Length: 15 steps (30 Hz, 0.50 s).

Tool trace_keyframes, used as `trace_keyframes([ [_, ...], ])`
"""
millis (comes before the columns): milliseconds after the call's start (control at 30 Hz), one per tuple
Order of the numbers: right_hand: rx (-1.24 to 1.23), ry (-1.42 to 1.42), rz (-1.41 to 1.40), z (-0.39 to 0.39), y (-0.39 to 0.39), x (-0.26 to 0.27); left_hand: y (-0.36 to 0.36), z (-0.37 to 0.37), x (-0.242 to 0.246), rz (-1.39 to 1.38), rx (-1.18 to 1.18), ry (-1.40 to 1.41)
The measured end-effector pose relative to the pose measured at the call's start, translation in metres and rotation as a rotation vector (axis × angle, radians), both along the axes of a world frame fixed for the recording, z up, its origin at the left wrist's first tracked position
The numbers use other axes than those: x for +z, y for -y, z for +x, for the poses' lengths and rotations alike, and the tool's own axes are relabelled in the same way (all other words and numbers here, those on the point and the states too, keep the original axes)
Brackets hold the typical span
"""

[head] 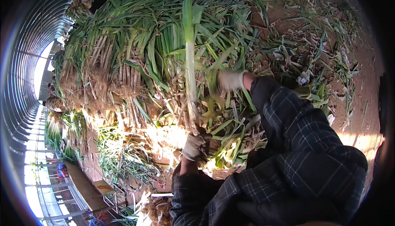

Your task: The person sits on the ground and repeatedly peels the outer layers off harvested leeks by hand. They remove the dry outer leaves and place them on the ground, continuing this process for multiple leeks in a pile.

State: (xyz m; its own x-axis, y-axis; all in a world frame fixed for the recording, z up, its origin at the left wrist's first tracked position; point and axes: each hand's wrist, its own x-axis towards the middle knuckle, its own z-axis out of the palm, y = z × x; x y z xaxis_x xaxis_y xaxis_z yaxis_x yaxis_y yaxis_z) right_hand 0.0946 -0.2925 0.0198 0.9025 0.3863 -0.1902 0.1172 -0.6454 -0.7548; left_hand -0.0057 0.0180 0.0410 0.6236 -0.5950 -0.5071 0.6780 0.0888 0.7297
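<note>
My left hand (196, 145), in a soiled work glove, grips a long green onion (190, 68) around its root end. The stalk stands roughly upright in the picture, with a pale shank below and green leaves at the top. To the right of the shank is my right hand (231, 80), in a light glove and blurred by motion. A loose yellow-green leaf (212, 85) hangs at its fingers, blurred as well, and appears held there. Its lower end reaches close to the root end of the stalk.
A large heap of green onions (129, 34) lies beyond my hands, roots facing me. Stripped leaves (228, 152) and dry peelings (304, 78) litter the soil floor (367, 71). At left, the ribbed wall of a tunnel greenhouse (23, 65) curves over more bundles (54, 130).
</note>
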Motion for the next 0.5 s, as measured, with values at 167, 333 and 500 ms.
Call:
trace_keyframes([
  [167, -0.719, 0.062, 0.861, 0.035, 0.047, -0.012, 0.021, -0.011, -0.002, -0.288, -0.227, -0.150],
  [333, -0.623, -0.111, 1.808, 0.014, 0.037, 0.027, 0.025, -0.024, -0.020, -0.410, -0.379, -0.415],
  [500, -0.670, -0.007, 1.656, -0.001, 0.043, 0.053, 0.033, -0.010, -0.033, 0.230, -0.377, 0.105],
])
